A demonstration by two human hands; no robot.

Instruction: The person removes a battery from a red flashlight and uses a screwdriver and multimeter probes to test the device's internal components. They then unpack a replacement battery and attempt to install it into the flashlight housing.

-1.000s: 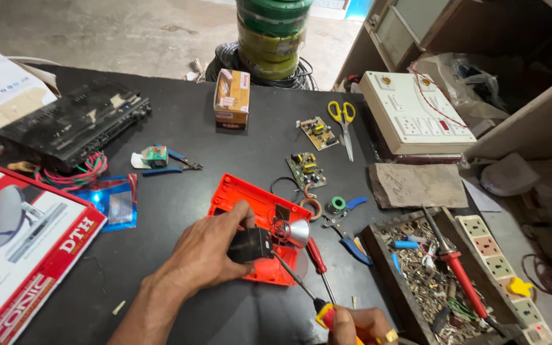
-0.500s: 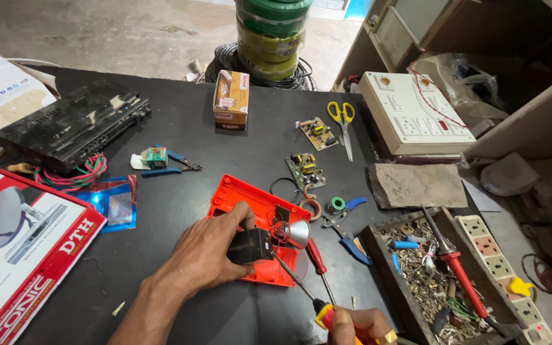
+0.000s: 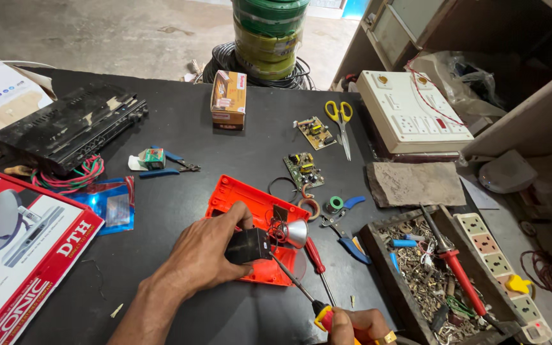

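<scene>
Left hand [image 3: 209, 252] pinches black block [image 3: 248, 245] over red case [image 3: 253, 220], steadying it for tool. Right hand [image 3: 359, 326], partly cut off, wraps screwdriver [image 3: 301, 291]; tip meets block at case's right edge, beside silver reflector [image 3: 296, 233]. Pliers [image 3: 346, 236] right of case; parts tray [image 3: 416, 281] farther right, probably screws.

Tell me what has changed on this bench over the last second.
Nothing visibly moved. The left hand still grips the small black block on the orange casing, and the right hand still holds the screwdriver with its tip at the block. Nothing was picked up or let go.
</scene>
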